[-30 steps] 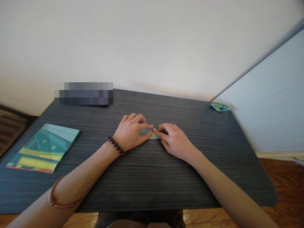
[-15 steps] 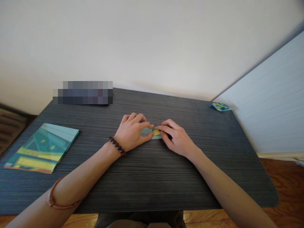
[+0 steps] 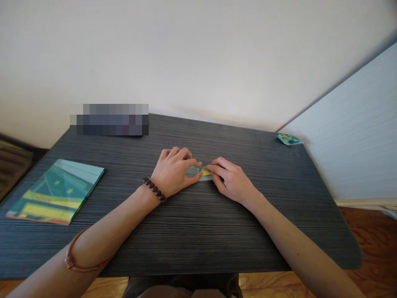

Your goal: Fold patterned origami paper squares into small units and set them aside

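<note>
Folded paper, small and blue-yellow, is lying on the finely streaked tabletop, right of the square printed stack. The left hand's curved grip is holding it between thumb and forefinger; the right hand is touching it, pinching or pressing unclear.

Around paper on the worktop: sheets at nine o'clock, masked item at ten, folded piece at two

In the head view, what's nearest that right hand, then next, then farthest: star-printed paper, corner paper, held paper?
1. Held paper: touching the right hand.
2. Corner paper: table's far right corner.
3. Star-printed paper: on the table's left side.
</note>
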{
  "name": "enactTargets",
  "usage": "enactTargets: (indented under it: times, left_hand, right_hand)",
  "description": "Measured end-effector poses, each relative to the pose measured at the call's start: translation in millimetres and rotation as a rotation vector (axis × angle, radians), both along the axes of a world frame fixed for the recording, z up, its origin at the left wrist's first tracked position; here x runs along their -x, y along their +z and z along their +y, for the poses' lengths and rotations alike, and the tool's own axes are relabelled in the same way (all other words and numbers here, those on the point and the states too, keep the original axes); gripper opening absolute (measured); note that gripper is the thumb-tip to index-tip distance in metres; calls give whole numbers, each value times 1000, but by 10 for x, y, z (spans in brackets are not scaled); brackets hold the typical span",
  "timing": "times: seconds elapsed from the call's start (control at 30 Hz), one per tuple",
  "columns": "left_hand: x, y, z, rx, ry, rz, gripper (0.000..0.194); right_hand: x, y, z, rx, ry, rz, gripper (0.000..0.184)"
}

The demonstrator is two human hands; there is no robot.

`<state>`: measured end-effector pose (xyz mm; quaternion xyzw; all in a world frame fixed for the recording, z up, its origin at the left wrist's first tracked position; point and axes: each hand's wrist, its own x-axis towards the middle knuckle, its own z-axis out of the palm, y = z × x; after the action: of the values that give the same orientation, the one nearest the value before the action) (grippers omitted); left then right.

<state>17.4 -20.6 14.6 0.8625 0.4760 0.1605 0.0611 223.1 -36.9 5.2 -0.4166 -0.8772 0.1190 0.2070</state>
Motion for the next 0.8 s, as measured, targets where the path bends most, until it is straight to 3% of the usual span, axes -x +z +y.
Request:
enactTargets:
  times: [0.8]
  left_hand:
    - [6,0,9,19,7,11,31]
  right_hand:
    - [-173,52,-139,-2,-14,-24,23]
